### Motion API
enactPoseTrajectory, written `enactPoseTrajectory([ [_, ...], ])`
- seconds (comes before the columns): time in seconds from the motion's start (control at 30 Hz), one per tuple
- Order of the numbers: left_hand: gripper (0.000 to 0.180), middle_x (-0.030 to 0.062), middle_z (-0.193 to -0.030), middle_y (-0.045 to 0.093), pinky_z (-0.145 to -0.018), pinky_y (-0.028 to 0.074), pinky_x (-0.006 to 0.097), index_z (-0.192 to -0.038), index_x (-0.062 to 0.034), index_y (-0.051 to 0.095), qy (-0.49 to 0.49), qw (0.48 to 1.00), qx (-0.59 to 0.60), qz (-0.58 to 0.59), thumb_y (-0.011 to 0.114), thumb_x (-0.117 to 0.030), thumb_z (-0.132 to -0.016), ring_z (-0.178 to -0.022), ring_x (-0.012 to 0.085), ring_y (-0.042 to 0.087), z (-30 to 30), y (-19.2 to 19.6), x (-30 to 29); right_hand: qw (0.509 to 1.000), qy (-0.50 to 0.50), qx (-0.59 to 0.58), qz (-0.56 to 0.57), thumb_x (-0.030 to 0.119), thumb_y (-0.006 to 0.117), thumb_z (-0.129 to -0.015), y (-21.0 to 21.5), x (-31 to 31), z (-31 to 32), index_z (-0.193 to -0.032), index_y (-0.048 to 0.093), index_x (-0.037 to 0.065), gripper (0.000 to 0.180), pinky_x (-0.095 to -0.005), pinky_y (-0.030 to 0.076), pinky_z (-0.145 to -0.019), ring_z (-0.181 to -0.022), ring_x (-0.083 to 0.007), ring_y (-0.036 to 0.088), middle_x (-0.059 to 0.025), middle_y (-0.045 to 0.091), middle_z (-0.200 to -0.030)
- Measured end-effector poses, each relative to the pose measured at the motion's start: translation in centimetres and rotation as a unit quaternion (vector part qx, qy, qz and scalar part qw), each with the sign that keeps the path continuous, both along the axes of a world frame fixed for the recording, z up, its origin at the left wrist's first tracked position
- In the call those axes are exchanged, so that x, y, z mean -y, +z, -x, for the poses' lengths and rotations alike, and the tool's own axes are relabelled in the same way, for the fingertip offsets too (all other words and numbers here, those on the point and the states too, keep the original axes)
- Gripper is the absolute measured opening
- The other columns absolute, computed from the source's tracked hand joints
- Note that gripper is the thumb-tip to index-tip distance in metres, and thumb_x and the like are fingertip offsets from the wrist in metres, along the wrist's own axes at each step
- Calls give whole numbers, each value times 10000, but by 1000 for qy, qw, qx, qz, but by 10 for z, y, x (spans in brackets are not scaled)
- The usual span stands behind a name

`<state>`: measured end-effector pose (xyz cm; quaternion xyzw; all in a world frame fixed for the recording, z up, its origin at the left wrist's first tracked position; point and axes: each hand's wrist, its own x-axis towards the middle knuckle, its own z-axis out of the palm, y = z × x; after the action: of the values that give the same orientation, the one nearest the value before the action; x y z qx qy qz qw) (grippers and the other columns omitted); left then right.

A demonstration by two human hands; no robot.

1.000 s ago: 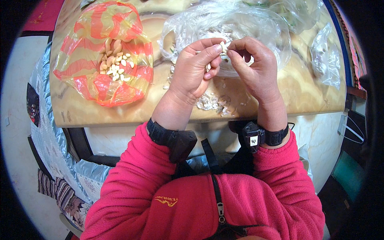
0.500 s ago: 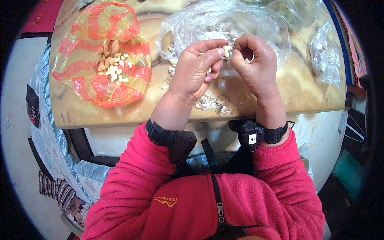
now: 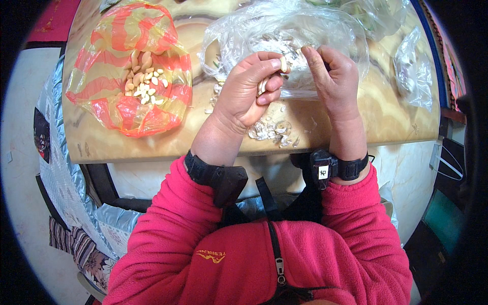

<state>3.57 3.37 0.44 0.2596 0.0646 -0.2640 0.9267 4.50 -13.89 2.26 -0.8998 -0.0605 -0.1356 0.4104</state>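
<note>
My left hand (image 3: pixel 246 89) pinches a pale garlic clove (image 3: pixel 283 64) between thumb and forefinger. More cloves (image 3: pixel 262 86) are tucked under its curled fingers, partly hidden. To its right, and apart from it, my right hand (image 3: pixel 336 81) is raised with its fingers curled in and the thumb pointing up; whatever it may hold does not show. Beneath both hands a pile of papery garlic skins (image 3: pixel 269 131) lies near the table edge. Just beyond them spreads a clear plastic bag (image 3: pixel 325 30) with whitish garlic pieces and skins (image 3: pixel 279 43) inside.
On the left, a red-and-yellow striped plastic bag (image 3: pixel 84 94) lies open around peeled cloves (image 3: pixel 147 89). A smaller clear bag (image 3: pixel 406 71) with pale contents rests at the table's right side. Another bag with something green (image 3: pixel 378 15) lies at the back right.
My right hand has drawn away to the right from the clove, and its thumb has straightened. My left hand keeps its pinch in nearly the same place, with the clove now more exposed.
</note>
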Motion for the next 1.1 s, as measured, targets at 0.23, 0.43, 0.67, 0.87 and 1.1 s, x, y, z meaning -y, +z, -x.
enactPoseTrajectory([
  [0.23,117,56,-791,580,-386,327,144,-972,4,573,45,994,39,-94,544,-25,-862,-545,52,461,2,1,2,972,112,-79,-189,67,630,-831,3,-8,6,-951,610,1,138,-209,461,-700,-749,-68,562,-7,620,-841],
  [0.43,113,22,-732,561,-399,334,141,-935,-8,581,50,991,49,-115,613,-40,-831,-539,41,483,3,3,2,948,124,-170,-240,67,623,-839,4,-7,7,-945,612,-18,137,-198,454,-711,-781,-68,558,-14,612,-851],
  [0.67,100,-12,-700,563,-429,353,133,-906,-42,614,45,974,89,-201,648,-54,-813,-534,21,478,6,8,3,933,137,-195,-270,64,633,-825,4,-4,6,-885,602,-8,99,-176,411,-645,-730,-43,514,20,576,-794],
  [0.87,68,-26,-684,556,-432,353,129,-884,-46,630,19,963,93,-251,643,-60,-819,-534,9,471,7,10,3,944,134,-198,-228,34,597,-789,6,-1,7,-819,595,7,40,-171,387,-608,-690,-31,488,43,551,-737],
  [1.1,93,-18,-675,555,-394,331,122,-916,-25,614,-5,983,61,-176,621,-72,-837,-517,9,472,5,10,1,965,139,-147,-168,49,583,-794,6,0,5,-835,604,10,61,-182,396,-612,-679,-37,490,35,552,-720],
])
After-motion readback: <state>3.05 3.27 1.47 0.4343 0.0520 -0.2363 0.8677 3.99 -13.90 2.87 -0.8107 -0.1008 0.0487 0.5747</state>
